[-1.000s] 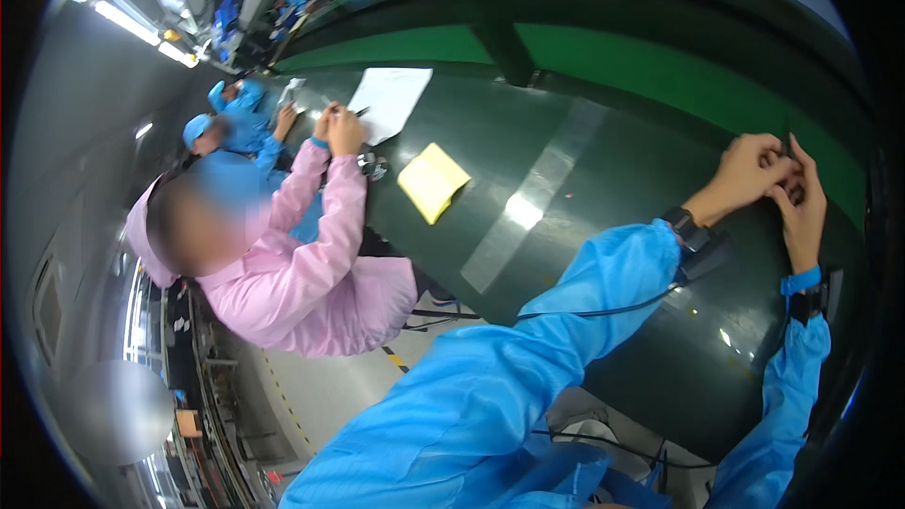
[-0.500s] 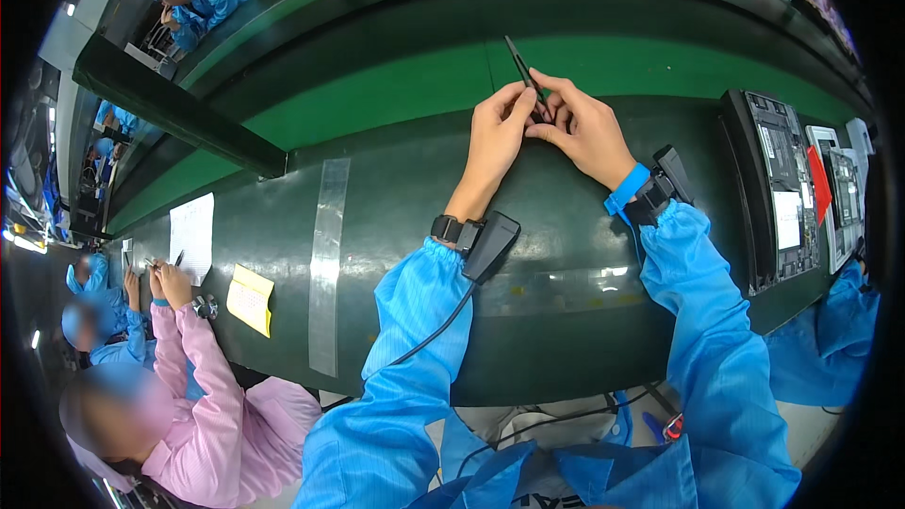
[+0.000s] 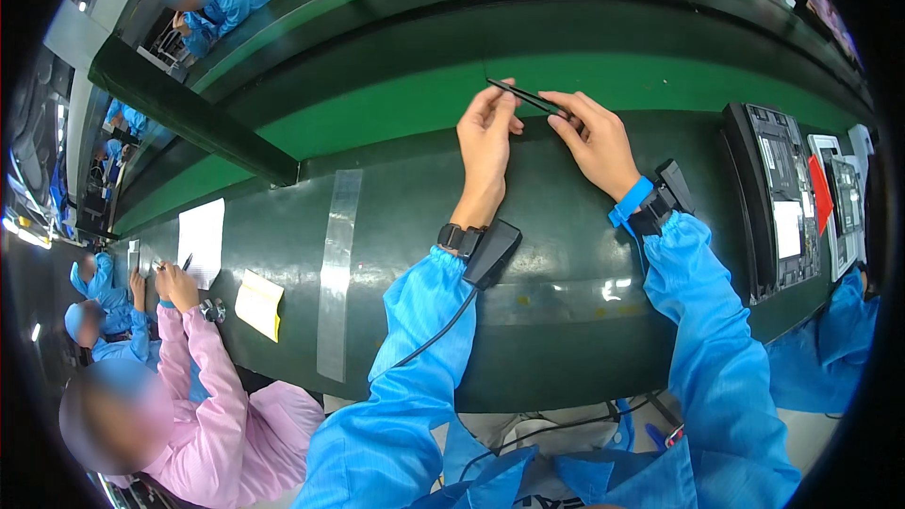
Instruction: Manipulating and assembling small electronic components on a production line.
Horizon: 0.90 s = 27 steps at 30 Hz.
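Note:
A slim pair of black tweezers is held slantwise above the far part of the bench. The fingers and thumb of my right hand close on its right end. My left hand is raised beside it, its thumb and curled fingers pressed against the tweezers close to the pointed left end. Whether anything small sits in those left fingertips cannot be made out. Both wrists carry black strapped devices, and a blue band circles the right one.
On the right lie an opened laptop chassis, a red piece and a white-framed part. Clear tape, a yellow note and a white sheet lie leftward. A co-worker in pink sits left; a green post rises beyond.
The tweezers have swung from steeply upright to a flatter slant, tips now toward the left. My hands have moved apart, the left one slightly leftward and the right one slightly rightward.

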### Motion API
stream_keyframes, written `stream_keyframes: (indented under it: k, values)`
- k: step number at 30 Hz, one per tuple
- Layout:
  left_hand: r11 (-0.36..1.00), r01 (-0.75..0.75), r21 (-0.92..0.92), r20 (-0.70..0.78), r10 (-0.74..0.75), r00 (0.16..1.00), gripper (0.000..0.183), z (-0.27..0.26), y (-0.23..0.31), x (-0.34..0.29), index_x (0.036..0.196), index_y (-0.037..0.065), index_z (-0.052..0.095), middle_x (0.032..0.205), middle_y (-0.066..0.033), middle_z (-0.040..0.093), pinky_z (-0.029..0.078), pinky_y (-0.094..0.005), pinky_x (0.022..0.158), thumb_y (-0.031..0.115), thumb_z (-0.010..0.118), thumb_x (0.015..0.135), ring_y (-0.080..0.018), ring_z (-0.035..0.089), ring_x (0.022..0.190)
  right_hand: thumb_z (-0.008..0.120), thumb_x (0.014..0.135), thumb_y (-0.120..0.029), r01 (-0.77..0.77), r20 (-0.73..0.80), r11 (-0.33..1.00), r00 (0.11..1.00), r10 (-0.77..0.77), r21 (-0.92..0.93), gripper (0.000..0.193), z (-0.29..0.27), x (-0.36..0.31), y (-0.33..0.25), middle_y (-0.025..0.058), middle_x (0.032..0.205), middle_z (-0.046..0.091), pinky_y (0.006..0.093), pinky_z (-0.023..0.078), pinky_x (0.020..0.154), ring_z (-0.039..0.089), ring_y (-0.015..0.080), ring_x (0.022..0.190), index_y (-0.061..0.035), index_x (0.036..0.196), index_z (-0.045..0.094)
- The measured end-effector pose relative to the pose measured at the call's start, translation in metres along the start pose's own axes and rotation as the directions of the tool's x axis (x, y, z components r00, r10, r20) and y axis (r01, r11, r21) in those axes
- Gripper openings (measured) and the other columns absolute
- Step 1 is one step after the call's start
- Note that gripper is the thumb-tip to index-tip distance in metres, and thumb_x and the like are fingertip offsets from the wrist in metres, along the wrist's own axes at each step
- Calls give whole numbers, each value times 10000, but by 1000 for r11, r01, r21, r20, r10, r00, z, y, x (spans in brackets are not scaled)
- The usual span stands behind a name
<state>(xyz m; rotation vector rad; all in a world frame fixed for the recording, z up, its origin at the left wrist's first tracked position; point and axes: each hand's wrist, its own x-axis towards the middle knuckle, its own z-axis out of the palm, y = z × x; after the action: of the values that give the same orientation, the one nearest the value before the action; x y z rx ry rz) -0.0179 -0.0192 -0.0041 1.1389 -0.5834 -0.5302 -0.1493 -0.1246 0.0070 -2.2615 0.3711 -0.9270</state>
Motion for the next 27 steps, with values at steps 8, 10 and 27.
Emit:
stream_keyframes:
  k: [8, 10, 27]
  values:
    - [993, -4, -122, -46, -2, 999, 132, -3, -1, 4, 1027, 34, 612, 929, -37, 629, 474, -253, 693, 154, 624, 975, -89, 579, 722, 621, 971, -166, -89, -15, 995, 996, 89, 36, 249, 0, 2, 7, 86, 909, 633, 331, 490, 669, 609, 219, 695, -88, 1204, 659]
    - [992, 1, -127, -43, -7, 999, 110, 0, -2, 5, 1000, 43, 601, 916, -36, 621, 475, -256, 695, 146, 623, 969, -92, 582, 723, 618, 973, -168, -96, -32, 993, 995, 98, 63, 236, -3, 2, 8, 89, 928, 642, 332, 491, 669, 613, 217, 701, -75, 1186, 658]
    - [965, -157, -211, -20, 156, 988, 101, 30, -44, 31, 938, 43, 573, 701, 5, 537, 421, -216, 469, 16, 600, 844, -59, 529, 546, 553, 1041, -207, -154, -96, 950, 978, 186, 272, 356, -17, 2, 101, -24, 1094, 607, 192, 400, 707, 468, 43, 776, -83, 1375, 553]
